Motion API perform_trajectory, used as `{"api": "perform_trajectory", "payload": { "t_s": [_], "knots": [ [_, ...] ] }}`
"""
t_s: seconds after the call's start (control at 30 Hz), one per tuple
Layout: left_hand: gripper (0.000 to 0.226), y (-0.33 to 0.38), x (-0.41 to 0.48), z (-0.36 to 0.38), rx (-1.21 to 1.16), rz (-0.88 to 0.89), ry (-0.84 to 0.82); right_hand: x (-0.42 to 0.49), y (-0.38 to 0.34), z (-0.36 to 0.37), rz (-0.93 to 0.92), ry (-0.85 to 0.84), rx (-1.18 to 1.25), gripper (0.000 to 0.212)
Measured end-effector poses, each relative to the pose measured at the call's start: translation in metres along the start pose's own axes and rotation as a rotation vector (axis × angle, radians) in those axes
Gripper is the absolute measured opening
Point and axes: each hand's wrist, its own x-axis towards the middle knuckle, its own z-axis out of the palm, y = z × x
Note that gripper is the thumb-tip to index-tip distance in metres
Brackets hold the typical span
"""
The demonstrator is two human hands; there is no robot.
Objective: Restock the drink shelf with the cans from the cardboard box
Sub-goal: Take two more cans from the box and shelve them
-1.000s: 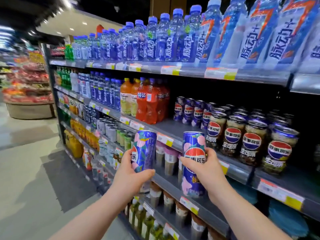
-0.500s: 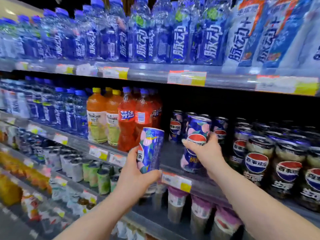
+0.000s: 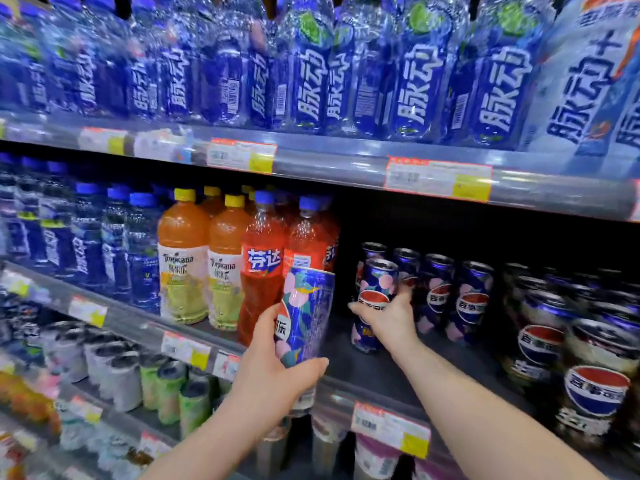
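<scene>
My left hand grips a blue can with pink peach print, held upright in front of the middle shelf's edge. My right hand reaches deep into that shelf and holds a second peach-print can, standing or nearly standing on the shelf floor just left of a row of matching blue cans. The cardboard box is out of view.
Orange juice bottles and red soda bottles stand left of the gap. Darker cola cans fill the right. Blue drink bottles line the shelf above; small cups and cans sit below.
My view moved closer to the shelf. My right hand carried its can from in front of the shelf into the gap beside the matching cans. The left hand stayed raised with its can.
</scene>
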Motion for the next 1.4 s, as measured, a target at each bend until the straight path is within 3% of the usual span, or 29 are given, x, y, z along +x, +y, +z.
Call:
{"api": "perform_trajectory", "payload": {
  "t_s": [0.13, 0.27, 0.73, 0.97, 1.1, 1.27, 1.4],
  "knots": [
    [0.073, 0.000, 0.006, -0.005, 0.005, 0.005, 0.002, 0.003, 0.013, -0.002, 0.048, -0.159, -0.074, 0.082],
    [0.073, -0.003, 0.011, -0.004, -0.009, 0.004, -0.004, 0.008, 0.026, -0.013, 0.112, -0.249, -0.182, 0.065],
    [0.071, -0.003, 0.008, -0.009, -0.004, -0.005, -0.010, 0.028, 0.015, 0.024, 0.094, -0.175, -0.286, 0.071],
    [0.067, 0.002, 0.010, 0.014, 0.008, 0.027, -0.087, 0.026, 0.021, -0.006, 0.096, -0.171, -0.210, 0.082],
    [0.068, 0.010, 0.022, 0.051, 0.065, 0.059, -0.117, 0.018, 0.027, -0.046, 0.106, -0.113, -0.183, 0.050],
    [0.090, -0.001, 0.063, 0.101, 0.148, 0.079, -0.126, -0.002, 0.032, -0.086, 0.053, -0.100, -0.122, 0.018],
    [0.083, -0.009, 0.079, 0.127, 0.189, 0.078, -0.164, -0.014, 0.033, -0.099, 0.019, -0.152, -0.148, 0.023]
  ]
}}
